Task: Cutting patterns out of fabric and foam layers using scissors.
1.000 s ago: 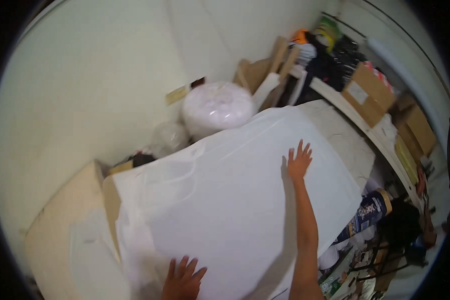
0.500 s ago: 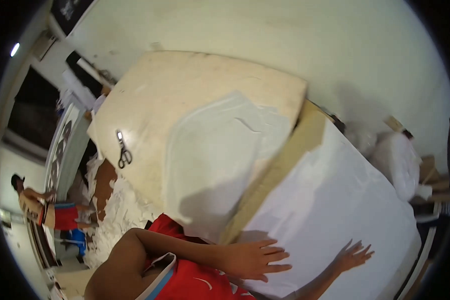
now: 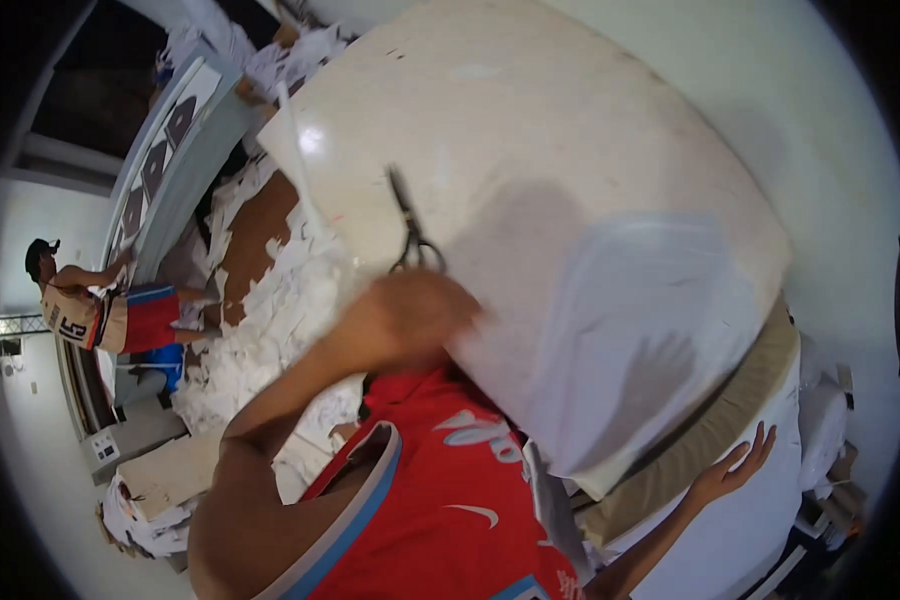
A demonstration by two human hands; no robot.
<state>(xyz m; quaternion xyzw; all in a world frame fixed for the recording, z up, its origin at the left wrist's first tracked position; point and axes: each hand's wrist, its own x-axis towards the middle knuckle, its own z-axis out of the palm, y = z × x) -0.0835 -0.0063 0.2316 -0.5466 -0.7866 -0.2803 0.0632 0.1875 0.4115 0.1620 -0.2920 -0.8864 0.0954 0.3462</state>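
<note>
A pair of black-handled scissors [image 3: 407,214] lies on the cream tabletop [image 3: 530,110]. My left hand [image 3: 420,308] is just on the near side of its handle loops, smeared by motion, so its fingers cannot be made out. Whether it touches the scissors cannot be told. To the right, a thin whitish fabric piece [image 3: 620,300] lies on the cream surface, a shadow of a hand falling over it. My right hand [image 3: 735,466] is over the white sheet [image 3: 740,540], fingers stretched and apart, holding nothing.
A tan strip [image 3: 670,450] separates the cream top from the white sheet. White scraps [image 3: 280,310] are heaped on the floor at left. Beyond them a person [image 3: 100,305] stands at a long machine [image 3: 185,150]. Plastic-wrapped rolls [image 3: 820,425] stand at far right.
The view has swung left. My left hand has moved from above the white sheet to beside the scissors. My right hand stays over the white sheet, open.
</note>
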